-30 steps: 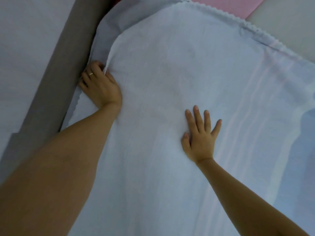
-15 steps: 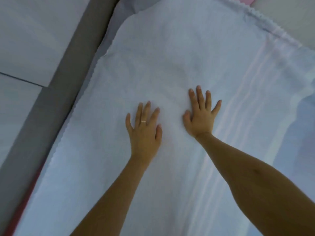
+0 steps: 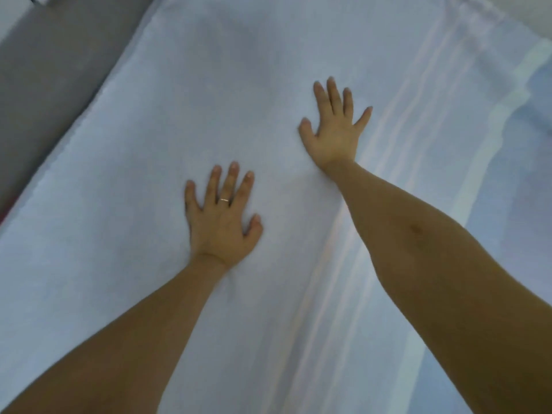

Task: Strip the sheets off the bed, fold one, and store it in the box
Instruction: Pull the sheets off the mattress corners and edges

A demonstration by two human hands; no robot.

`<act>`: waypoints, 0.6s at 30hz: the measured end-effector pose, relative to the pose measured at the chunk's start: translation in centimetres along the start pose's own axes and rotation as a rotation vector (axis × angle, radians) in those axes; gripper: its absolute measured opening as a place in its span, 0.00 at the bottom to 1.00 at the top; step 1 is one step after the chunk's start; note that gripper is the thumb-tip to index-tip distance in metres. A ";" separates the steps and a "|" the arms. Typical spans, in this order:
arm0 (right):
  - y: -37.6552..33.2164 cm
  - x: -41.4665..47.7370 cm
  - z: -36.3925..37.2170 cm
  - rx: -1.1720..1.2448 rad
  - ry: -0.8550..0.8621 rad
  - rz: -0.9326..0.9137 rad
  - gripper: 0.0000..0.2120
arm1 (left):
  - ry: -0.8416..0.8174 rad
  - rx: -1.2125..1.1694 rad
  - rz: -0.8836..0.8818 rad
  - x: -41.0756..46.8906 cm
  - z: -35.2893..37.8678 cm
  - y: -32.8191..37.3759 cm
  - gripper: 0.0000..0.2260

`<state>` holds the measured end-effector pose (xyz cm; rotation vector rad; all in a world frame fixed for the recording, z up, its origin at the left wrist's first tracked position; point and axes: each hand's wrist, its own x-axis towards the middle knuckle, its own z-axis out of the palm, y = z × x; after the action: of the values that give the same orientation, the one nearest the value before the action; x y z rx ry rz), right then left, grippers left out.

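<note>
While the white sheet (image 3: 185, 121) lies spread in what looks like a doubled layer, its scalloped left edge running along the grey bed frame (image 3: 50, 58), the folding seems only partly done: it looks flattened rather than reduced to a compact stack, and faint pink stripes show through on its right side. Further folds and the storing are left, judging from this; no box is in view. The left hand (image 3: 222, 218), with a ring (image 3: 224, 200) on one finger, rests palm-down with fingers spread near the middle of the sheet, grasping nothing. The right hand (image 3: 336, 130) lies farther away and to the right, also flat and splayed, empty, pressing the cloth. Both forearms reach out from the near edge, nearly straight.
</note>
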<state>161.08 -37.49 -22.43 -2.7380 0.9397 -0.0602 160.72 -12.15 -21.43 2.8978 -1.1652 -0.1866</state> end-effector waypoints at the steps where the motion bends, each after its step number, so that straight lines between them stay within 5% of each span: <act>1: -0.1 0.1 -0.3 -0.003 -0.012 -0.001 0.32 | 0.018 -0.007 0.005 -0.2 0.1 0.1 0.32; 6: 0.2 -3.9 -1.5 0.008 -0.139 0.028 0.30 | 0.056 -0.026 0.019 0.4 0.2 0.1 0.32; 13: -0.1 -40.1 0.8 -0.100 -0.016 0.144 0.29 | 0.065 -0.033 0.043 -0.7 0.2 -0.3 0.31; 18: 0.7 -41.6 1.6 -0.099 -0.004 0.208 0.31 | 0.097 -0.013 0.042 -0.7 0.7 -0.2 0.30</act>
<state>127.92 -12.28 -22.49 -2.7097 1.2516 0.0306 160.30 -11.52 -22.10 2.8330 -1.2026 -0.0520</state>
